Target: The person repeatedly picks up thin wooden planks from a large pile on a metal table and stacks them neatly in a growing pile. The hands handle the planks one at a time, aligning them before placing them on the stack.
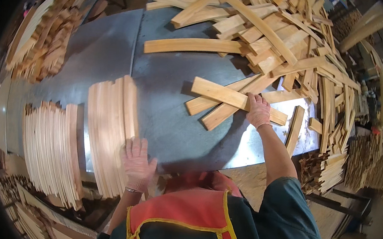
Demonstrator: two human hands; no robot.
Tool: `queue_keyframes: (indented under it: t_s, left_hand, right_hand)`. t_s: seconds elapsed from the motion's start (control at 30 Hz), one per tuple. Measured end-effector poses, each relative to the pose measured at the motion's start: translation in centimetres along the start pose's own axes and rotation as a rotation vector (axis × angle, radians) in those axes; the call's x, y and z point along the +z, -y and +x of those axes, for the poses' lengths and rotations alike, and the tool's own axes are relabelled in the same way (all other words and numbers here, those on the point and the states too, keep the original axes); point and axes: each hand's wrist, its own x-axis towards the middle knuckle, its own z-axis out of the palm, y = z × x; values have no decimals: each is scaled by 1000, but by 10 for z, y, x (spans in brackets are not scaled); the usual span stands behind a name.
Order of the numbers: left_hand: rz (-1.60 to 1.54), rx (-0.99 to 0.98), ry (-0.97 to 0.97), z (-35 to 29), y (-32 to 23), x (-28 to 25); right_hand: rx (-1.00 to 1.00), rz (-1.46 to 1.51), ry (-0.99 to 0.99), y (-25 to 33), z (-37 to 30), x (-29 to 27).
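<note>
In a pale knit glove, my right hand [258, 111] closes over a short wooden slat [217, 93] lying crosswise on other slats. Beneath it, two more slats [219, 117] slant across the metal tabletop [166, 135]. My left hand [138, 164], gloved too and slightly blurred, has its fingers stretched out and thumb apart. It rests against the near right side of an upright-edged row of curved slats [108, 134]. Left of that row stands a second row of thin slats [51, 146].
A loose heap of slats [280, 33] covers the far right of the table. One curved slat [194, 46] juts left from it. Stacked wood pieces [46, 34] stand at the far left. Bundled slats [376, 162] are beyond the right edge, near a dark metal frame [339, 205].
</note>
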Motion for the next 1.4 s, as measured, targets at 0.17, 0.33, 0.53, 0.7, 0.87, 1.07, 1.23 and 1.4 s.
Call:
queue_keyframes:
  t_s: [0.17, 0.33, 0.53, 0.7, 0.87, 1.07, 1.23, 1.4]
  left_hand:
    - [-52, 261, 34, 85, -82, 11]
    - [-4, 315, 383, 162, -206, 6]
    - [101, 377, 264, 210, -212, 13]
    - [85, 360, 74, 231, -162, 36]
    - [-111, 150, 496, 205, -148, -16]
    - [-1236, -368, 809, 41, -28, -58]
    - [-1972, -570, 717, -72, -3, -58]
    - [-453, -206, 292, -71, -26, -40]
  right_hand:
    - [31, 216, 23, -20, -18, -60]
    - [331, 333, -304, -126, -80, -40]
    - [822, 1262, -396, -218, -143, 20]
    - [768, 1510, -265, -199, -124, 11]
    - [598, 1862, -221, -124, -92, -43]
    - [605, 2024, -1, -11, -91, -15]
    - [339, 1562, 374, 134, -112, 42]
    - [-156, 978, 537, 261, -116, 48]
